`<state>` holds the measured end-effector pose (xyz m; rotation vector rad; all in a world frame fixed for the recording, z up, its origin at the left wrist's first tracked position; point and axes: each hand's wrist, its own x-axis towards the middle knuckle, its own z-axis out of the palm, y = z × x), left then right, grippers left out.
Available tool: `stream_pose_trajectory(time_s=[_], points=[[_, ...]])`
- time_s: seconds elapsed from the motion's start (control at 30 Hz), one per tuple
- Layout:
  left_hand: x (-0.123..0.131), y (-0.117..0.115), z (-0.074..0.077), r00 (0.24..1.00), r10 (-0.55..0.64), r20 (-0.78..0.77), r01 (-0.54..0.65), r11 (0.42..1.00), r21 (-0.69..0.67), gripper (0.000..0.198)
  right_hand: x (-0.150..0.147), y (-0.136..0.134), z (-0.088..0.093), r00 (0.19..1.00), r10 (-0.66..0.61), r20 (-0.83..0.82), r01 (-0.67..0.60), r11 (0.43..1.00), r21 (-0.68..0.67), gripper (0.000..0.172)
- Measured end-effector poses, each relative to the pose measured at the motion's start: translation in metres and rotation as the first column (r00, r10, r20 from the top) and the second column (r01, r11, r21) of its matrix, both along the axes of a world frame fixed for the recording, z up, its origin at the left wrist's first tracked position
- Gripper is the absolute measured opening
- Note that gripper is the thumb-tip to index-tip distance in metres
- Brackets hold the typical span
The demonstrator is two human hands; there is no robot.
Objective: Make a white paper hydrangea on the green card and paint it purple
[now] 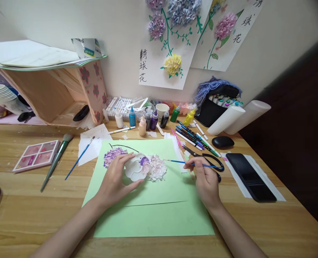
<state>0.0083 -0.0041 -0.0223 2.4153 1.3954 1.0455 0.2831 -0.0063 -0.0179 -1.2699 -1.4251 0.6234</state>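
My left hand point(117, 178) grips a white flower-shaped paint palette point(134, 169) by its edges; purple and pale pink paint lie in its right-hand wells. In my right hand point(204, 178) is a thin blue paintbrush point(179, 162), its tip pointing left towards a pale pinkish-white crumpled-paper flower point(158, 168). The tip is a little apart from that flower. Partly behind my left fingers is a purple-and-pink paper flower point(113, 156). Both flowers lie on light green paper point(153, 220), with a dark curved line drawn above them.
Several paint bottles point(132, 117) stand along the back. Pens point(193, 136) and black scissors point(202, 154) lie to the right, with a phone point(248, 175) beyond. On the left are another blue brush point(79, 157), a large makeup brush point(57, 159) and a palette box point(37, 154).
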Motion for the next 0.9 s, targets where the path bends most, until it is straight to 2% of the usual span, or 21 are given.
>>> stream_pose_trajectory(time_s=[0.1,0.23,0.33,0.43,0.5,0.63,0.77,0.9], points=[[0.000,0.000,0.000,1.000,-0.004,0.002,0.004,1.000,-0.006,0.065,0.002,0.000,0.000,0.999,0.038,0.023,-0.037,0.999,-0.010,0.033],[0.002,-0.001,0.000,1.000,-0.007,0.017,0.008,1.000,-0.007,0.066,0.002,-0.002,0.000,0.993,0.023,-0.118,-0.006,0.990,0.142,0.032],[0.003,-0.002,0.000,0.999,-0.024,0.027,0.024,1.000,-0.010,0.067,-0.006,-0.007,0.000,0.966,0.173,-0.195,-0.143,0.977,0.156,0.032],[0.004,-0.002,0.001,0.999,-0.029,0.036,0.029,0.999,-0.019,0.067,-0.015,-0.014,-0.001,0.939,0.334,-0.087,-0.326,0.941,0.091,0.032],[0.004,-0.003,0.001,0.999,-0.027,0.044,0.027,0.999,-0.018,0.068,-0.018,-0.017,-0.002,0.922,0.386,0.005,-0.385,0.920,0.066,0.031],[0.004,-0.003,0.000,0.998,-0.034,0.049,0.036,0.999,-0.031,0.068,-0.019,-0.019,-0.003,0.925,0.375,0.059,-0.380,0.916,0.128,0.030],[0.004,-0.002,-0.001,0.998,-0.032,0.051,0.034,0.999,-0.034,0.068,-0.017,-0.020,-0.003,0.905,0.409,0.122,-0.422,0.899,0.117,0.026],[0.003,-0.003,-0.001,0.999,-0.027,0.045,0.029,0.999,-0.044,0.068,-0.017,-0.021,-0.003,0.909,0.400,0.118,-0.414,0.902,0.126,0.026]])
